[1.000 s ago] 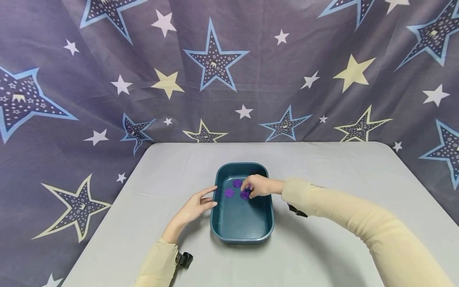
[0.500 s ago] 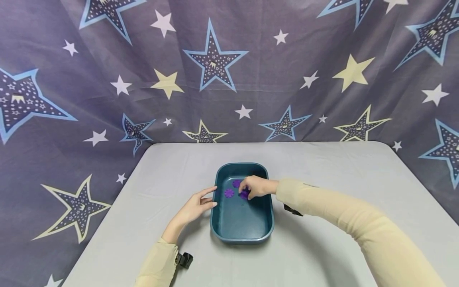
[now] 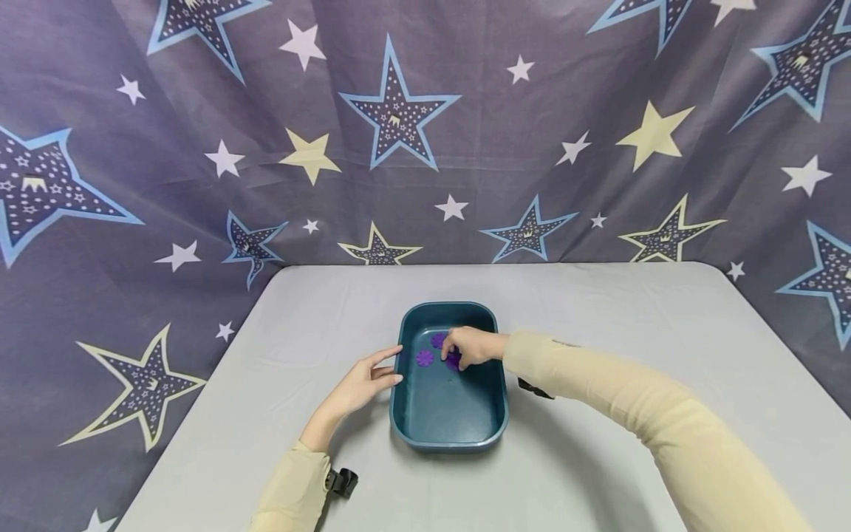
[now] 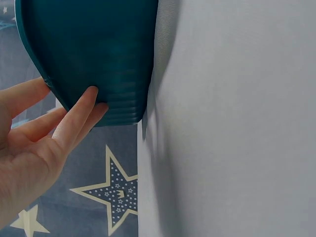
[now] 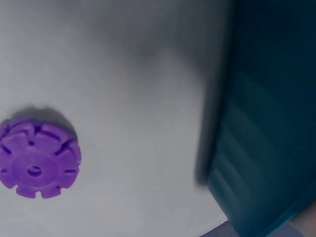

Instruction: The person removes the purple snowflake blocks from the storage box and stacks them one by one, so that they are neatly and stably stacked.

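Note:
A dark teal plastic bin (image 3: 452,432) stands on the table. Inside, one purple notched disc (image 3: 425,358) lies toward the left wall, and a second purple disc (image 3: 438,340) sits behind it. My right hand (image 3: 473,346) reaches in over the right wall, its fingers and thumb curled round a third purple disc (image 3: 453,362) low at the bin floor; the hand hides part of it. My left hand (image 3: 362,383), fingers extended, rests against the bin's left side. In the left wrist view, its fingertips (image 4: 92,92) touch the outer wall.
Beside the bin, more purple discs (image 5: 42,158), seemingly stacked, lie on the table in the right wrist view; the right forearm covers them in the head view. A star-patterned curtain (image 3: 425,185) hangs behind the pale table (image 3: 332,295).
My right hand has shifted slightly left inside the bin and its forearm has followed. The two discs at the left, the bin and my left hand stay in place.

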Tool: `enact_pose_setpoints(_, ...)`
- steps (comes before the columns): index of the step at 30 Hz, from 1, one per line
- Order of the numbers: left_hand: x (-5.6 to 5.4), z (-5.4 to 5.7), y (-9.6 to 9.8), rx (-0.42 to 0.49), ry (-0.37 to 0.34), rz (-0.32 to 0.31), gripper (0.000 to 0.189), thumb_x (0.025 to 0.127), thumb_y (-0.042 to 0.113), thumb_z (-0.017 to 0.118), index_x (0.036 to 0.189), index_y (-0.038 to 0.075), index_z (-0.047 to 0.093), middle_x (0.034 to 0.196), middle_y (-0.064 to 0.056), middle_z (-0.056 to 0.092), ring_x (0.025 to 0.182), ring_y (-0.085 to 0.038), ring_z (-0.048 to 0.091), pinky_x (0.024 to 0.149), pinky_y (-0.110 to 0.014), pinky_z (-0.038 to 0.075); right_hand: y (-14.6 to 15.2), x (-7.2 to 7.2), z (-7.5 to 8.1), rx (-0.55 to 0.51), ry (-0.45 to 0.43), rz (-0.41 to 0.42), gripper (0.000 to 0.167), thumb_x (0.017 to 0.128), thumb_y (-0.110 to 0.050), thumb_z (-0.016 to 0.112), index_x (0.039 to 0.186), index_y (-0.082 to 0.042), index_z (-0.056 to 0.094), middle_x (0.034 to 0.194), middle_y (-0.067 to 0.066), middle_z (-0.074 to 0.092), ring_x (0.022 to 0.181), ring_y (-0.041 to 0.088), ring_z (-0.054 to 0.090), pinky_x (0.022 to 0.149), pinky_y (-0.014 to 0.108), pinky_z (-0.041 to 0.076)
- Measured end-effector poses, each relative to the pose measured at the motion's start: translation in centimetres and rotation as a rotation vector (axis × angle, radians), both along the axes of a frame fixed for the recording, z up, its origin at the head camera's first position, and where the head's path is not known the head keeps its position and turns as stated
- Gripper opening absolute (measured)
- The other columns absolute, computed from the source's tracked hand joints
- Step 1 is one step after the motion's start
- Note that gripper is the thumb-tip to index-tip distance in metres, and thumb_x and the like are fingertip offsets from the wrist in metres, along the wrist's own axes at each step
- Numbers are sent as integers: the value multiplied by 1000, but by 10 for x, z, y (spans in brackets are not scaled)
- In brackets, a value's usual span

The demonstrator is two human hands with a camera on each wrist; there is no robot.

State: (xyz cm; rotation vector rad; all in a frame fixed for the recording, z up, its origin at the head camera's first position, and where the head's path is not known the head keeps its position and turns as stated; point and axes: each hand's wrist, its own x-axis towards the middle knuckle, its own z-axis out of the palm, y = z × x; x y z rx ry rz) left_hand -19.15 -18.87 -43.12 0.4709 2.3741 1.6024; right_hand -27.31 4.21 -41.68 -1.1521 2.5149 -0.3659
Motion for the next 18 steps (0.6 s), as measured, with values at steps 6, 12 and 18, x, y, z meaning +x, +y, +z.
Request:
enact_pose_setpoints(6,0,1,0,4,7,1,54,85,7,57,133,-2,35,138,-23,29,114,-37,44,92,-40,40,-3,-3,-2,12,10,-2,28,68,2,73,95,-4,67,93,7,59,88,17,52,81,28,45)
enact_pose_setpoints(12,0,1,0,4,7,-3,54,85,8,57,134,-2,35,138,-24,29,115,-37,44,92,-41,40,-3,-3,-2,11,3,-14,27,67,3,73,92,-5,66,90,6,58,86,17,52,79,27,45)
enact_pose_setpoints(18,1,2,1,3,5,-6,54,85,6,57,133,-3,34,138,-24,29,114,-37,45,92,-41,40,-3,-2,-3,11,1,-20,27,67,4,73,92,-5,66,91,7,58,87,17,52,79,28,46)
